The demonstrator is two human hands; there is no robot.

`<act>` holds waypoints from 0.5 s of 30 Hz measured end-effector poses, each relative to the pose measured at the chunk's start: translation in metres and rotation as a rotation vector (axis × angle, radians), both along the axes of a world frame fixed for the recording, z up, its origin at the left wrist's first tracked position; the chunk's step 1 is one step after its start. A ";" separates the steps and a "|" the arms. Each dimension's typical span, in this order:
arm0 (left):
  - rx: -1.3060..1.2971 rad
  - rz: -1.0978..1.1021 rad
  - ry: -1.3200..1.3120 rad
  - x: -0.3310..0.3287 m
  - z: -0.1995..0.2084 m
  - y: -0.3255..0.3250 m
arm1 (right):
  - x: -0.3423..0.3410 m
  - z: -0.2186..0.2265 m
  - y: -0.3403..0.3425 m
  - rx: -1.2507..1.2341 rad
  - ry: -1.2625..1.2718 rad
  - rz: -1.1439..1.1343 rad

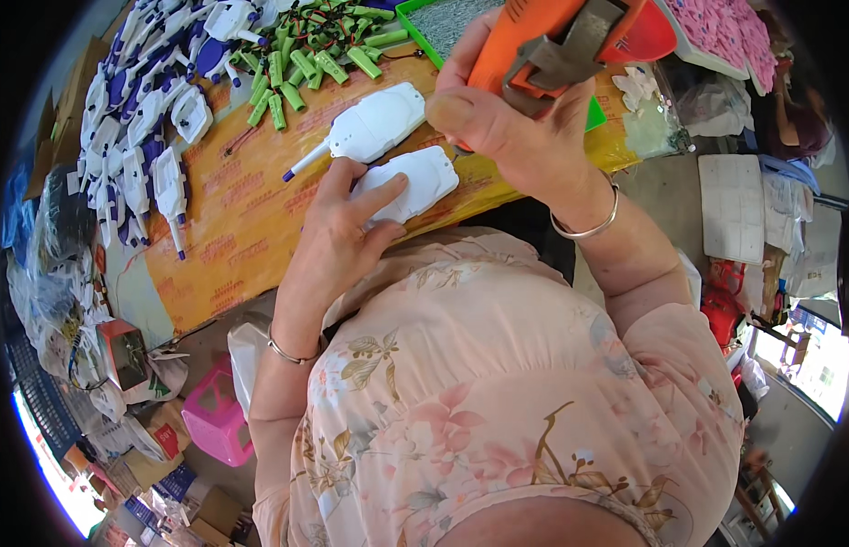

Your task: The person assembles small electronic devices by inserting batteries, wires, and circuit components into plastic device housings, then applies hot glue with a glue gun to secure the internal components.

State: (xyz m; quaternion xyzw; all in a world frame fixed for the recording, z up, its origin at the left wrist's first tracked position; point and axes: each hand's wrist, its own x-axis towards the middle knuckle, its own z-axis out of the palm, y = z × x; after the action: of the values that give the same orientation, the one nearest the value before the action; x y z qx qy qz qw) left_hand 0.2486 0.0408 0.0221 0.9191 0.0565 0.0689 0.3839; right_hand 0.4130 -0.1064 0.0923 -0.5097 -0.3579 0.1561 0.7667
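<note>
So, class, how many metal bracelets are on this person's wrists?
2: one silver bracelet around the wrist of the left hand, another bracelet around the wrist of the right hand. Both wrists show, so likely none is hidden.

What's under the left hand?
A white casing, lying on the table. Its right part shows beyond the fingers; the left hand covers much of its left end, so details there can't be seen. The casing's underside is hidden too.
</note>
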 end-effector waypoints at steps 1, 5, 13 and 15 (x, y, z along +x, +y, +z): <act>0.001 -0.006 -0.006 0.000 0.000 0.000 | -0.001 -0.001 0.002 0.035 0.061 0.004; -0.032 -0.002 -0.002 0.001 0.000 0.000 | 0.042 -0.033 0.022 0.518 -0.885 0.080; -0.057 0.002 0.001 0.002 -0.001 -0.001 | 0.005 -0.030 0.011 0.026 -0.059 0.020; -0.064 0.002 -0.004 0.002 -0.002 -0.001 | 0.004 -0.030 0.011 0.007 -0.057 0.023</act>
State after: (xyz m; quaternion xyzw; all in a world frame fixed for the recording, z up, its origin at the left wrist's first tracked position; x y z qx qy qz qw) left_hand 0.2501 0.0396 0.0206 0.9062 0.0589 0.0691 0.4130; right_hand 0.4175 -0.0949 0.0623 -0.5071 -0.3859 0.1491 0.7561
